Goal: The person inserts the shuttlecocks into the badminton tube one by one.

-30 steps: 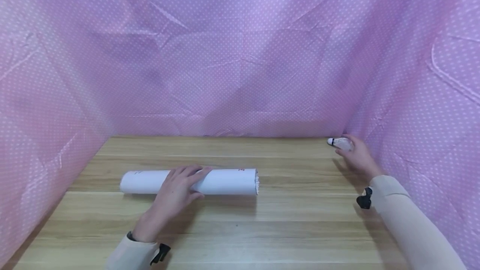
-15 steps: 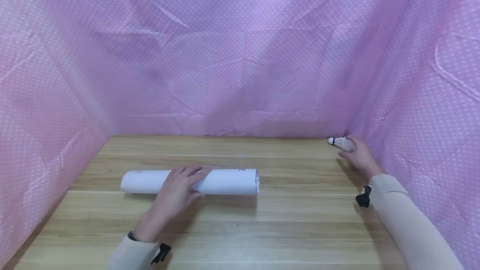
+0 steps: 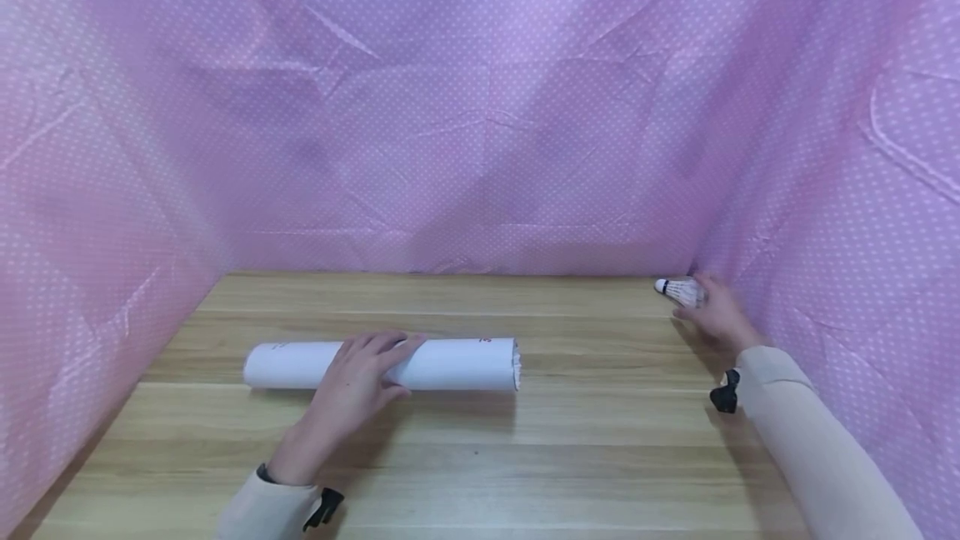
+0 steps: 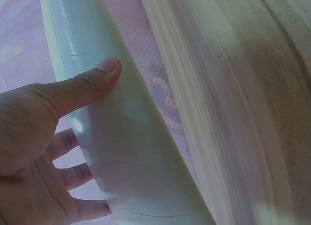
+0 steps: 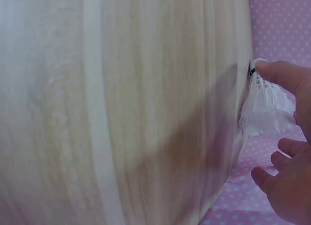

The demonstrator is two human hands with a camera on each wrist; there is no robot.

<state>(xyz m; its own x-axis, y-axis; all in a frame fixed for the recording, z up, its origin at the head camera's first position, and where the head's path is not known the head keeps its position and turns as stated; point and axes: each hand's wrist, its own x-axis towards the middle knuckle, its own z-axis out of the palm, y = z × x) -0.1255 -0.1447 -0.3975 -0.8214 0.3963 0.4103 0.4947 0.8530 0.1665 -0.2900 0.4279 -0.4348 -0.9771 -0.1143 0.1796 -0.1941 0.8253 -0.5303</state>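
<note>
A white shuttlecock tube point(image 3: 457, 363) lies lengthwise across the left-middle of the view, with small red marks on top and whitish feathery edges at its right end. My left hand point(image 3: 354, 382) grips its middle from above. In the left wrist view the thumb presses on the tube point(image 4: 121, 137) while the other fingers go behind it. At the far right corner my right hand point(image 3: 718, 312) holds a white feather shuttlecock point(image 3: 681, 291) by its skirt, cork pointing left. From the right wrist, the thumb crosses near the dark band of the shuttlecock point(image 5: 265, 108); the index finger is mostly hidden.
A wood-grain table point(image 3: 585, 457) spreads beneath both hands. Pink polka-dot cloth point(image 3: 480, 148) hangs behind it and on both sides, close to my right hand. Black wrist mounts point(image 3: 726, 392) sit at each beige sleeve.
The shuttlecock has turned slightly in my right hand, its cork now a little lower and its skirt more tilted. My left hand and the tube stay almost still.
</note>
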